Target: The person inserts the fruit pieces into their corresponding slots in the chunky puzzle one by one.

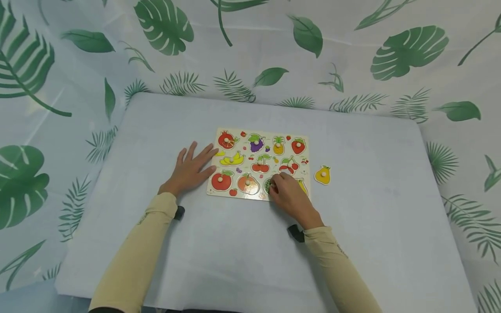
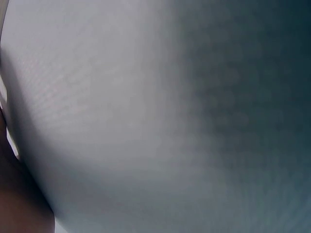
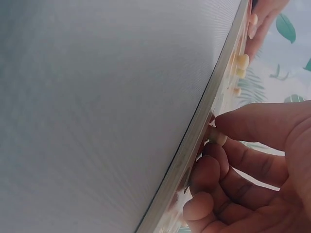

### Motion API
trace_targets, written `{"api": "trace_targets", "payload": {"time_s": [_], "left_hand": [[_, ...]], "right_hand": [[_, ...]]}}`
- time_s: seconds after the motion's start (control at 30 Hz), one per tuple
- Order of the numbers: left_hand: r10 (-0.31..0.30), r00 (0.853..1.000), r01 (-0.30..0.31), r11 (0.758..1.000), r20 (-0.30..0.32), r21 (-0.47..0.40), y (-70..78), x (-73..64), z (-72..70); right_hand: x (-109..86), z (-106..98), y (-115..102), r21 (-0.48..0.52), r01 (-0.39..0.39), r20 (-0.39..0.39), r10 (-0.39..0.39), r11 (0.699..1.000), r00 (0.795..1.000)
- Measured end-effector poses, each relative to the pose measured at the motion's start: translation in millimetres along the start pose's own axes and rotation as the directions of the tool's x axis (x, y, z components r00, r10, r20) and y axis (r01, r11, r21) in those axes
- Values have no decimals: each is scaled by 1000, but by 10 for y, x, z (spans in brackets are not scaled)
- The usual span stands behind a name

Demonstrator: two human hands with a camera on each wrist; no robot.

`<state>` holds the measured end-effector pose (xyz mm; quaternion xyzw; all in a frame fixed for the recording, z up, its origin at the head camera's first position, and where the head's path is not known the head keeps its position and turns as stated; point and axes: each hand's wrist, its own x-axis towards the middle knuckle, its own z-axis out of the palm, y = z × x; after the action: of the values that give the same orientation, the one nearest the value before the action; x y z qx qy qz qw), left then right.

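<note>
A wooden fruit puzzle board [image 1: 240, 167] with knobbed pieces lies flat on the table. My left hand [image 1: 190, 171] has its fingers spread, the fingertips resting on the board's left edge. At the lower right of the board, my right hand [image 1: 288, 193] pinches the small pale knob [image 3: 218, 138] of a green-edged fruit puzzle piece [image 1: 267, 186]. That piece sits at its slot and is mostly hidden by the fingers; whether it is fully seated I cannot tell. In the left wrist view only blurred cloth and a dark bit of hand show.
A yellow pear puzzle piece [image 1: 322, 175] with a knob lies on the table just right of the board. White cloth covers the table [image 1: 235, 248]. Behind and beside it hangs a leaf-patterned curtain [image 1: 340, 65].
</note>
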<state>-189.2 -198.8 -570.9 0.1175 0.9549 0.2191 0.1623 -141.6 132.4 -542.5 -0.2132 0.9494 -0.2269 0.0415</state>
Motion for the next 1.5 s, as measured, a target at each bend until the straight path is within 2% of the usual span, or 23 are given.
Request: {"api": "trace_targets", "payload": {"time_s": [0.43,0.67,0.83,1.03,1.23,1.5], "left_hand": [[10,1000,-10,1000,15,-22,-1,-8,-29],[2,1000,-2,1000,17,-28,1,-8,-18],[6,1000,-6,999,19,-34,14,-7,-18],[10,1000,-10,1000,15,-22,5,-17,-35],[16,1000,-15,1000,14,-25,-19,-13,-27],[8,1000,-8,1000,23,-23,-4,-4,-20]], "right_hand": [[-52,-31,33,34,20,0,-20,999,1000],[-196,-108,100,12,38,-19,-38,999,999],[-335,-199,186,7,21,-44,-21,1000,999],[-423,-341,361,23,-7,-74,9,1000,997],[-424,-525,574,18,-83,-75,84,996,994],[-365,-729,900,-52,-125,-107,119,991,987]]}}
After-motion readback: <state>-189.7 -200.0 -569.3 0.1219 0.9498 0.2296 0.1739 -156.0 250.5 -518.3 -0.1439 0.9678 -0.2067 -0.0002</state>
